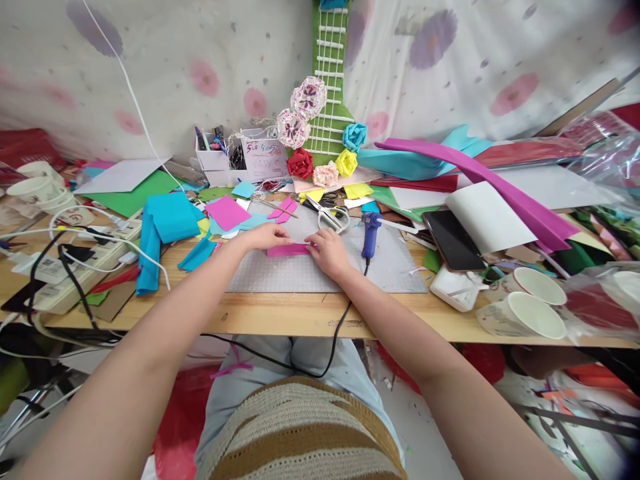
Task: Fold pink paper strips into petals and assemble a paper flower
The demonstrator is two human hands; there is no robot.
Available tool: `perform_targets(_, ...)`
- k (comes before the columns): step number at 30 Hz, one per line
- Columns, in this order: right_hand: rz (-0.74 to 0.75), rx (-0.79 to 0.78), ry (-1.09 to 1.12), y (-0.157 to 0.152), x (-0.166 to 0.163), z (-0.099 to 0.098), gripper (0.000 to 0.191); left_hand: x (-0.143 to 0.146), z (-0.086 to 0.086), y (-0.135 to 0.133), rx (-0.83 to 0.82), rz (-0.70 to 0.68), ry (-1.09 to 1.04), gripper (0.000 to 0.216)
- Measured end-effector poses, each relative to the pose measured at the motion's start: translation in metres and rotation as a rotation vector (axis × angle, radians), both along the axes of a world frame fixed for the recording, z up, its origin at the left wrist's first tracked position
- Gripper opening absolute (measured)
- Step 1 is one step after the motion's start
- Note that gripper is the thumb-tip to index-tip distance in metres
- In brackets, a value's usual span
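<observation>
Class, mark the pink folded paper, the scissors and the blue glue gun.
pink folded paper (286, 251): head view, bare middle part.
scissors (323, 212): head view, blades.
blue glue gun (371, 235): head view, handle.

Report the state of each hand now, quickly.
Left hand: open, fingers flat on the pink paper.
Right hand: fingers curled on the pink paper's right end; grip cannot be told.

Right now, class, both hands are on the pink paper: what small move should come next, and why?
Probably slide the right hand along the pink paper to press it flat. Both the left hand and right hand rest on its ends, pinning it to the mat, while the scissors and glue gun lie untouched nearby.
</observation>
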State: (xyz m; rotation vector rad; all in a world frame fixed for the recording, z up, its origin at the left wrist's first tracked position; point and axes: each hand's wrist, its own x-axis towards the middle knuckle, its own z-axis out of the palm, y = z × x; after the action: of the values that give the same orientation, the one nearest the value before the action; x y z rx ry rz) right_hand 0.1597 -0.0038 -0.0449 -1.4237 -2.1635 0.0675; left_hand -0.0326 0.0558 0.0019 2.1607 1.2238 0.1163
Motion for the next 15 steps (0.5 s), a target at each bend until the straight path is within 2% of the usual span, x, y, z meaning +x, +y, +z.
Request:
perform_targets(7, 0.035, 0.058, -0.023, -0.0046, -0.0024, 0.0046, 0.022, -0.0013, 0.0118, -0.0076, -0.021, 0.049, 0.019, 0.04)
perform_targets(12, 0.035, 0.062, -0.018, -0.0062, -0.0013, 0.0059, 0.024, -0.006, 0.0076, -0.0063, -0.034, -0.009, -0.004, 0.03)
perform_targets(15, 0.033, 0.07, -0.016, -0.0062, -0.0002, 0.0061, 0.025, -0.0083, 0.0052, -0.0048, -0.039, 0.016, -0.033, 0.026)
